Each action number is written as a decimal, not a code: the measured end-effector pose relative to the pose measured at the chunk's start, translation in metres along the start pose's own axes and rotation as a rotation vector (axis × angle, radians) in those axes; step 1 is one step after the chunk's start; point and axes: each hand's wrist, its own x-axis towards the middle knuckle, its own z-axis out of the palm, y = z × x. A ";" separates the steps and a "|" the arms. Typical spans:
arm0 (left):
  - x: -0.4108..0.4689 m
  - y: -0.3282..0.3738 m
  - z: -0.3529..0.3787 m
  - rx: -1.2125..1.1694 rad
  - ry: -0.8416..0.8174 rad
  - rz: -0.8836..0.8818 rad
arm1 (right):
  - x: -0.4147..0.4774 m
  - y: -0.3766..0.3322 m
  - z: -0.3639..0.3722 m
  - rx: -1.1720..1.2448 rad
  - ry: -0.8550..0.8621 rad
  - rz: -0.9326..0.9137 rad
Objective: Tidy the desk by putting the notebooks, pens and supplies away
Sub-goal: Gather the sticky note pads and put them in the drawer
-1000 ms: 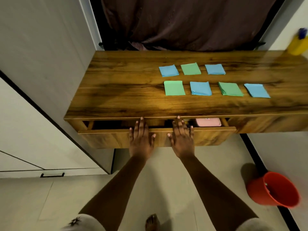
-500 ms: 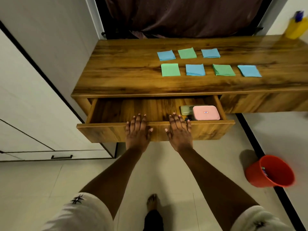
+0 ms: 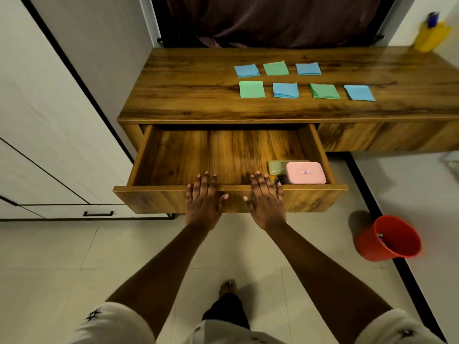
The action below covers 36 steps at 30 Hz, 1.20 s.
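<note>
A wooden desk carries several blue and green paper pads in two rows. Its left drawer stands pulled far out. Inside, at the right front corner, a pink case lies against a green case, with a small dark item beside them. My left hand and my right hand lie flat on the drawer's front panel, fingers straight and reaching over its top edge. Neither hand holds anything.
A yellow holder with blue pens stands at the desk's far right end. A red bucket sits on the tiled floor to the right. White cabinets line the left side. A dark curtain hangs behind the desk.
The drawer has slid from nearly closed to wide open under both hands, uncovering the pink and green cases. I have stepped back from the desk.
</note>
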 end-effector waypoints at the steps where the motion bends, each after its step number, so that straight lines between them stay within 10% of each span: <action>1: 0.000 0.001 -0.002 -0.011 -0.018 0.000 | -0.001 0.000 -0.001 0.008 -0.014 -0.006; 8: 0.053 0.023 -0.039 -0.137 -0.039 -0.093 | 0.044 -0.001 -0.040 0.212 -0.062 0.071; 24: 0.420 -0.021 -0.031 -0.059 -0.197 -0.105 | 0.458 0.046 -0.086 0.329 0.024 0.165; 36: 0.441 -0.025 -0.011 -0.005 -0.055 -0.086 | 0.571 0.042 -0.045 0.233 -0.017 0.521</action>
